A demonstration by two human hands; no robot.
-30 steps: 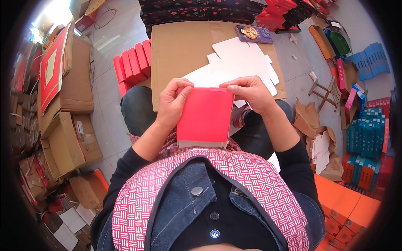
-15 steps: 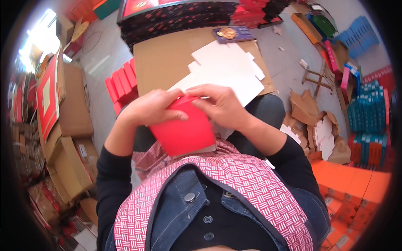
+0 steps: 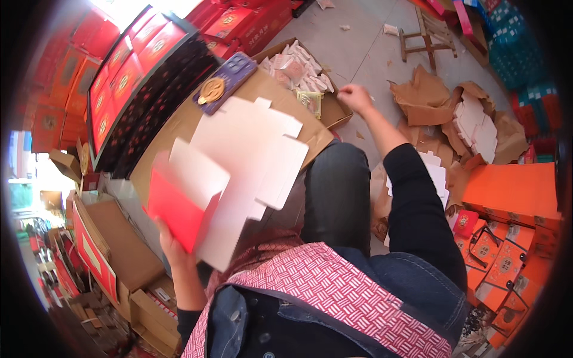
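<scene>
My left hand (image 3: 173, 246) is closed round the lower side of a folded red box (image 3: 179, 209), whose raised flaps show a white inside. The box is tilted above flat white carton blanks (image 3: 250, 152) stacked on a brown cardboard surface (image 3: 164, 140). My right hand (image 3: 356, 98) is stretched out to the right, beside an open carton (image 3: 340, 113) of small pale packets (image 3: 295, 67). Its fingers are curled together; whether anything is in them is hidden. A phone in a purple case with a gold round ornament (image 3: 224, 83) lies at the far edge of the blanks.
Stacked dark-sided trays with red tops (image 3: 143, 65) stand at the far left. A wooden folding stool (image 3: 427, 39) and crumpled brown paper (image 3: 421, 92) are on the floor at right. Orange boxes (image 3: 507, 188) are piled at near right, brown cartons (image 3: 113, 232) at left.
My hands have parted: the right has let go of the red box and reached far right. The left has carried the box leftward, its flaps now raised. The view has turned right.
</scene>
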